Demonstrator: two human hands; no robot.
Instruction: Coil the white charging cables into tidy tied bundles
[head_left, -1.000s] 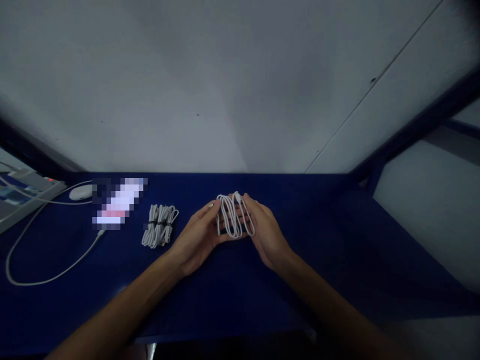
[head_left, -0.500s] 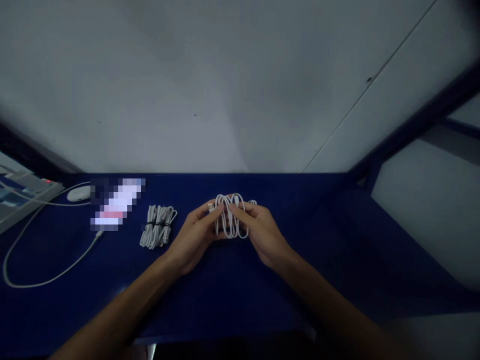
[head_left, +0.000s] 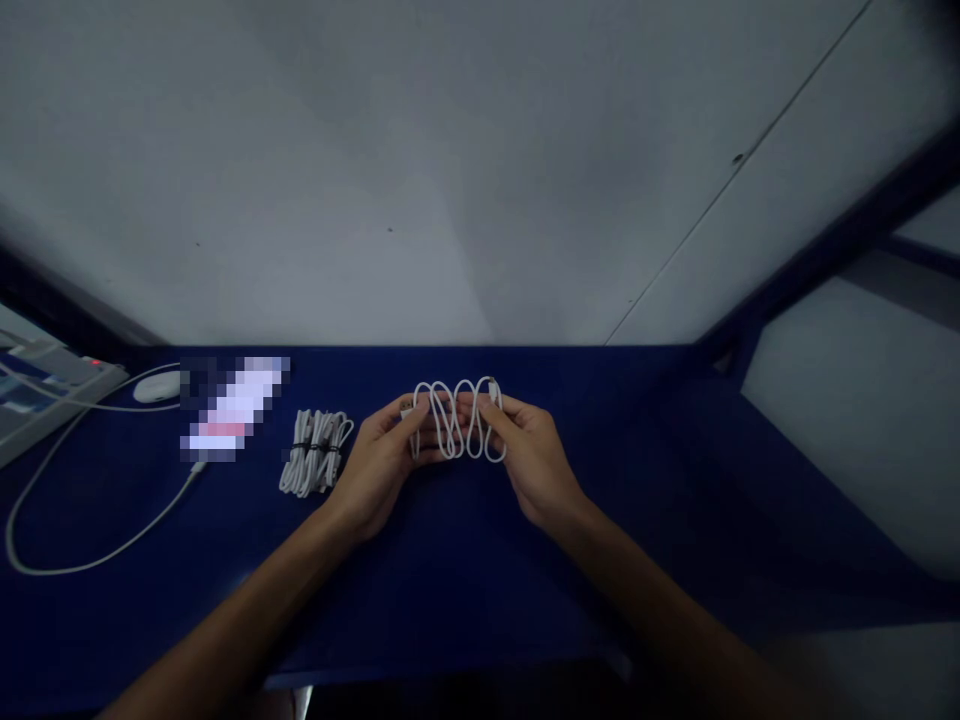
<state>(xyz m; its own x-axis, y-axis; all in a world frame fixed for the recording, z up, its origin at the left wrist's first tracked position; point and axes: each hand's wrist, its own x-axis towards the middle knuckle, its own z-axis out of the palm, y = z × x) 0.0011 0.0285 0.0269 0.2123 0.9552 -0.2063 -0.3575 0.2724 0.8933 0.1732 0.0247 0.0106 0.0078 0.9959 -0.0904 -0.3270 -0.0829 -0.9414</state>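
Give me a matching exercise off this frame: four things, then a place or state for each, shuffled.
Things
1. looped cable
2. tied cable bundles
3. white mouse
4. power strip

Places or states
A. far left edge, red light showing
B. spread out between left hand and right hand
C. lying on the table just left of the left hand, dark ties round them
D. back of the table, between the power strip and the bundles

Pairs: 1-B, 2-C, 3-D, 4-A
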